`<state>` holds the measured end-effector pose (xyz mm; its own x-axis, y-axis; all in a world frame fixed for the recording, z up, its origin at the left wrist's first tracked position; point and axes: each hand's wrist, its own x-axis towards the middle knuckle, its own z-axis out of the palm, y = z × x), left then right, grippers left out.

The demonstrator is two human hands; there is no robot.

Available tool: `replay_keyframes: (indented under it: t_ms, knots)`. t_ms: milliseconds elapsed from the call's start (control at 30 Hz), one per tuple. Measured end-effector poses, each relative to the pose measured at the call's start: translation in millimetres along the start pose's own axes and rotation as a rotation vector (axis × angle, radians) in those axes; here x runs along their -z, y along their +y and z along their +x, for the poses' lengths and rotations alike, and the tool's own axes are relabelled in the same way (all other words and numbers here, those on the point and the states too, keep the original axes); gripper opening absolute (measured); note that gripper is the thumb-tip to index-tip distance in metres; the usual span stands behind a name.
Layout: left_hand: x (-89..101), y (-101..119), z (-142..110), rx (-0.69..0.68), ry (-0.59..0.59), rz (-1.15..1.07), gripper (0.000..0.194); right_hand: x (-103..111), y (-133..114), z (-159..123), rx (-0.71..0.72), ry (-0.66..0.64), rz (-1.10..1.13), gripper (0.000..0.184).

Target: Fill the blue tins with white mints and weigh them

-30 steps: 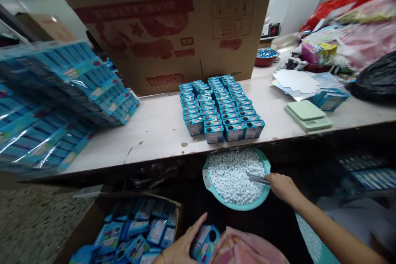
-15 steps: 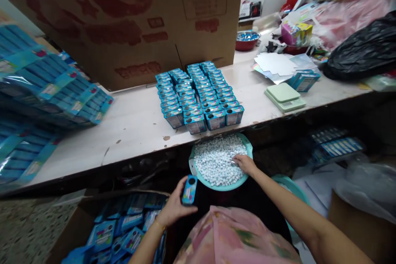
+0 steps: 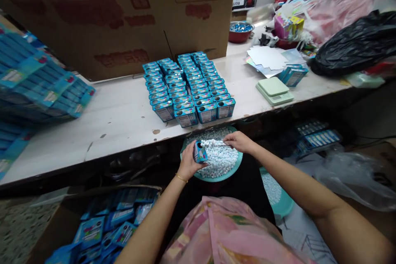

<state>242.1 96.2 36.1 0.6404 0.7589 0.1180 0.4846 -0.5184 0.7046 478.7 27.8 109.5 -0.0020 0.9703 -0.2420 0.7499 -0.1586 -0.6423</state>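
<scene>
My left hand [image 3: 189,162] is wrapped round a small blue box [image 3: 201,153] with a dark round hole at its top, tilted over the basin. My right hand [image 3: 240,142] pinches a scoop heaped with white pellets [image 3: 213,143]. The scoop itself is mostly hidden under the pellets; its far end is at the box's hole. Below both hands, the turquoise basin [image 3: 235,169] is full of the same white and pale blue pellets.
Rows of upright blue boxes [image 3: 188,86] stand on the white table [image 3: 123,119]. A pale green scale [image 3: 274,90] is to their right. At lower left, a carton holds loose blue boxes [image 3: 89,231]. Another turquoise basin [image 3: 286,204] sits low on the right; wrapped blue packs [image 3: 40,78] are stacked left.
My right hand has lifted the scoop, heaped with pellets, out of the basin and moved left. My left hand has brought the box up and right over the basin to meet it.
</scene>
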Motion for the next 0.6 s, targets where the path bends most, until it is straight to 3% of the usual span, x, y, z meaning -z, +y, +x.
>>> replay_keyframes:
  t_ms: [167, 267, 433, 600]
  knots:
    - [-13.4, 8.9, 1.2, -0.123, 0.094, 0.103, 0.094, 17.8, -40.1, 6.7, -0.089, -0.099, -0.446, 0.024]
    - [-19.8, 10.7, -0.8, -0.123, 0.139, 0.14, 0.091, 19.7, -63.3, 10.5, -0.098, -0.134, -0.598, 0.027]
    - [-26.0, 8.3, -2.8, -0.114, 0.175, 0.146, 0.091, 18.7, -90.5, 20.3, -0.043, -0.156, -0.654, 0.03]
    - [-28.8, 3.8, -2.8, -0.099, 0.188, 0.127, 0.09, 23.2, -93.8, 20.9, -0.036, -0.138, -0.645, 0.03]
